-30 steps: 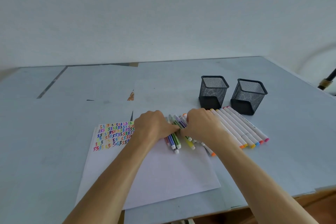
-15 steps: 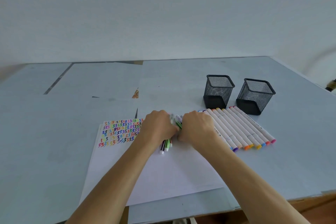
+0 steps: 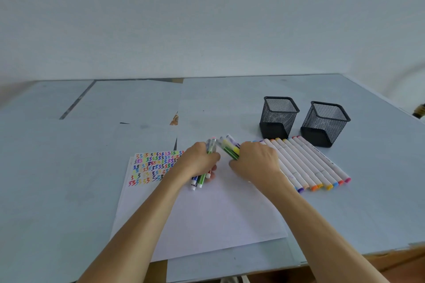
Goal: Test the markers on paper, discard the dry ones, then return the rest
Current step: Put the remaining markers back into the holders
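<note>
paper (image 3: 207, 213): white, with rows of multicoloured zigzag marks (image 3: 154, 165) at its far left corner. thick markers (image 3: 305, 165): white barrels; near-end caps purple, peach, orange, yellow, blue, red, pink. thin markers (image 3: 230, 150): green, yellow, purple, blue and red barrels with white ends. two mesh holders (image 3: 279, 115): black. table (image 3: 57, 179): pale grey-blue. wall: off-white.
</note>
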